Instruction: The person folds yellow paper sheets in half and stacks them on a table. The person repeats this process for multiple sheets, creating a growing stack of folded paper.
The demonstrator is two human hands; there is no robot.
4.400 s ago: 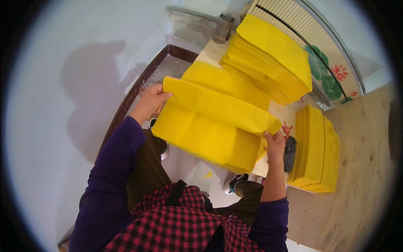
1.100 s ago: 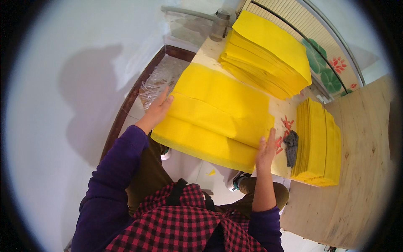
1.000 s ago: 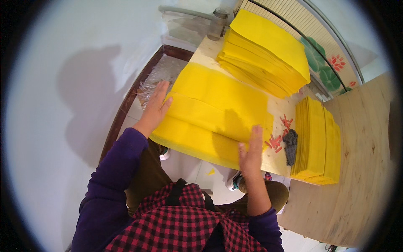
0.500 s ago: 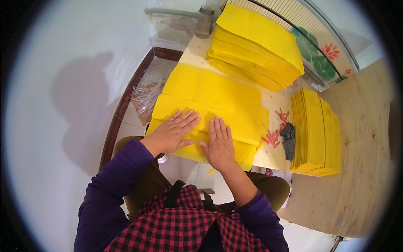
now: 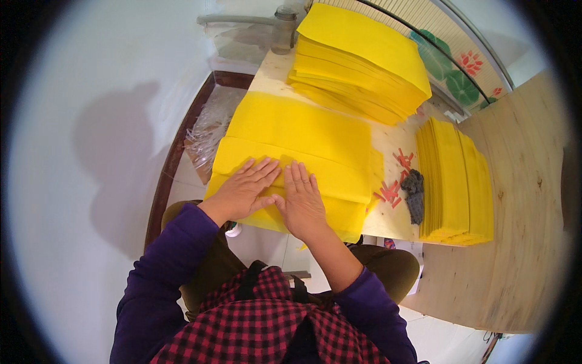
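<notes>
Both palms lie flat on a yellow fabric-like sheet (image 5: 297, 127) spread over the table, its near part folded in overlapping layers. My left hand (image 5: 241, 189) presses near the middle of the fold, fingers stretched out and pointing up to the right. Just right of it rests my right hand (image 5: 303, 200), fingers straight and pointing away from me. The two thumbs come close together and seem to touch. Neither hand grips anything. The near edge of the yellow material hangs a little past the table edge towards my lap.
A tall stack of yellow sheets (image 5: 357, 67) stands at the back of the wooden table (image 5: 388, 224). Folded yellow pieces (image 5: 454, 182) are stacked at the right. Between lie small red strips (image 5: 388, 193) and a dark grey cloth (image 5: 414, 197). A jar (image 5: 284, 30) stands at the back left.
My right hand has slid a little left across the yellow sheet, so its thumb now meets my left thumb. The whole view has shifted slightly; the left hand stays flat on the fold.
</notes>
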